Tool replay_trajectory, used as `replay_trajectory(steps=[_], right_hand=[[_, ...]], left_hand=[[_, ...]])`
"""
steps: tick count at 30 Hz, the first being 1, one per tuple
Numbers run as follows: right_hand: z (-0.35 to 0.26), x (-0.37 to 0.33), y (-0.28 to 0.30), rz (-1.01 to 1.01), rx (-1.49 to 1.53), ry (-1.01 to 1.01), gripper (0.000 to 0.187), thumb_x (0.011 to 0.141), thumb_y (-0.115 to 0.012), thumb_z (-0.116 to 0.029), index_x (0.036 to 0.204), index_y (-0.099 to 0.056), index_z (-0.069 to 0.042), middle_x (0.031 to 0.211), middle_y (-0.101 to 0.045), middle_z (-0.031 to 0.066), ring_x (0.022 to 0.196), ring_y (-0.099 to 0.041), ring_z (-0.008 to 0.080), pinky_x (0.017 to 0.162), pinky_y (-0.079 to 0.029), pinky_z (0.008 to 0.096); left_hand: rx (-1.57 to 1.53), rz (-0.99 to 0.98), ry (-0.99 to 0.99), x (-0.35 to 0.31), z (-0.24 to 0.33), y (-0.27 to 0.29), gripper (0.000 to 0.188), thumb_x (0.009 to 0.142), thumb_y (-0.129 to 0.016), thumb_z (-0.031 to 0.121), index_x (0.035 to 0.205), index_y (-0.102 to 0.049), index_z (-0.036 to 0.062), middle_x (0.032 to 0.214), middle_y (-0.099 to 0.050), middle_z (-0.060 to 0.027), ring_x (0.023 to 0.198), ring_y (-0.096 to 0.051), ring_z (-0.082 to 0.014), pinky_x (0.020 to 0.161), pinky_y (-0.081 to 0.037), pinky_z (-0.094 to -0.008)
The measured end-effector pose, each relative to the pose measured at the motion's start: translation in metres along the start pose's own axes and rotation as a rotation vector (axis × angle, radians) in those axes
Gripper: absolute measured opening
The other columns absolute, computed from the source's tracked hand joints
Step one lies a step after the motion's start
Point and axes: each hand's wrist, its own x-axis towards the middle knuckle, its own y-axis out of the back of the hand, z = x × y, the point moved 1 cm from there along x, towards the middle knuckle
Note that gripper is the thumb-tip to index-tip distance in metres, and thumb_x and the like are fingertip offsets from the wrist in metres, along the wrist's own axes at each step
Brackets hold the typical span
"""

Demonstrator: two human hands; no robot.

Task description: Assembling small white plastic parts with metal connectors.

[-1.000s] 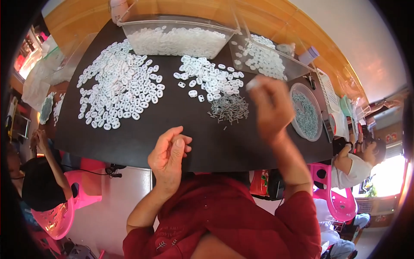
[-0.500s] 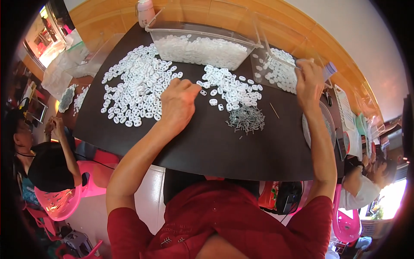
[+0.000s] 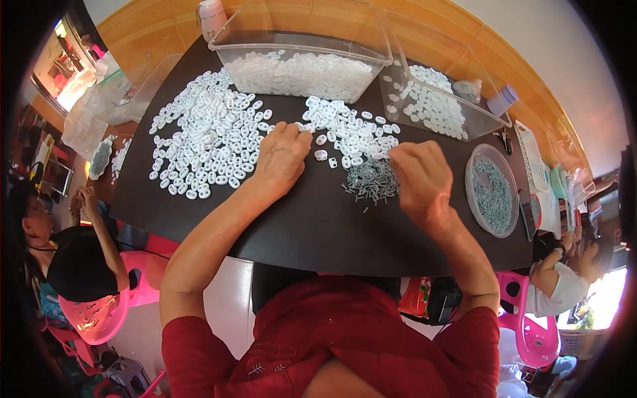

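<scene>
My left hand is lying open on white plastic pieces; my right hand is pinching closed over the metal pins to pick one.

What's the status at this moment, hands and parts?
Left hand flat on black table, fingertips at small white pieces. Right hand curled over grey pin pile, grip unclear. Nothing between them.

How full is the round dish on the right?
Partly full: a thin layer of small grey pins covers the bottom of the round dish, well below its rim.
</scene>
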Motion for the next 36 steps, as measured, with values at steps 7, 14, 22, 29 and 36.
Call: replay_trajectory(steps=[7, 14, 22, 29, 36], right_hand=[[-0.031, -0.019, -0.031, -0.119, 0.417, -0.311, 0.014, 0.075, -0.065, 0.004, 0.088, -0.064, 0.000, 0.080, -0.060, 0.0105, 0.070, -0.057, 0.0238, 0.060, -0.046, 0.0310], [-0.025, -0.020, -0.035, -0.130, 0.327, -0.393, 0.012, 0.073, -0.066, 0.002, 0.085, -0.065, -0.003, 0.076, -0.058, 0.0093, 0.071, -0.057, 0.0248, 0.062, -0.045, 0.0328], [-0.015, -0.017, -0.057, -0.171, 0.287, -0.365, 0.011, 0.074, -0.065, -0.001, 0.084, -0.066, -0.004, 0.072, -0.058, 0.0079, 0.071, -0.056, 0.0239, 0.062, -0.044, 0.0328], [-0.006, 0.005, -0.101, -0.133, 0.092, -0.112, 0.013, 0.072, -0.069, -0.004, 0.083, -0.066, -0.008, 0.073, -0.056, 0.0079, 0.071, -0.054, 0.0252, 0.061, -0.043, 0.0369], [-0.005, 0.012, -0.116, -0.290, 0.049, -0.049, 0.012, 0.069, -0.069, -0.002, 0.078, -0.061, -0.007, 0.071, -0.052, 0.0081, 0.073, -0.051, 0.0273, 0.062, -0.040, 0.0385]], left_hand=[[-1.251, -0.041, 0.737, -0.027, 0.039, 0.050, 0.012, 0.084, -0.062, 0.005, 0.095, -0.064, -0.0004, 0.072, -0.056, 0.0028, 0.066, -0.048, -0.0038, 0.059, -0.039, -0.0199], [-1.493, -0.098, 0.858, -0.048, 0.048, 0.057, 0.010, 0.088, -0.058, 0.012, 0.088, -0.060, 0.0016, 0.076, -0.060, -0.0022, 0.067, -0.052, -0.0072, 0.061, -0.042, -0.0207], [-1.538, -0.161, 0.828, -0.057, 0.052, 0.037, 0.009, 0.089, -0.057, 0.011, 0.087, -0.058, 0.0024, 0.074, -0.059, -0.0019, 0.064, -0.051, -0.0058, 0.058, -0.042, -0.0190], [-1.562, -0.203, 0.832, -0.061, 0.048, 0.035, 0.011, 0.089, -0.060, 0.013, 0.089, -0.060, 0.0017, 0.075, -0.059, -0.0029, 0.065, -0.053, -0.0065, 0.058, -0.043, -0.0190], [-1.593, -0.176, 0.841, -0.062, 0.048, 0.033, 0.012, 0.088, -0.061, 0.013, 0.089, -0.060, 0.0014, 0.075, -0.059, -0.0030, 0.065, -0.054, -0.0067, 0.058, -0.044, -0.0192]])
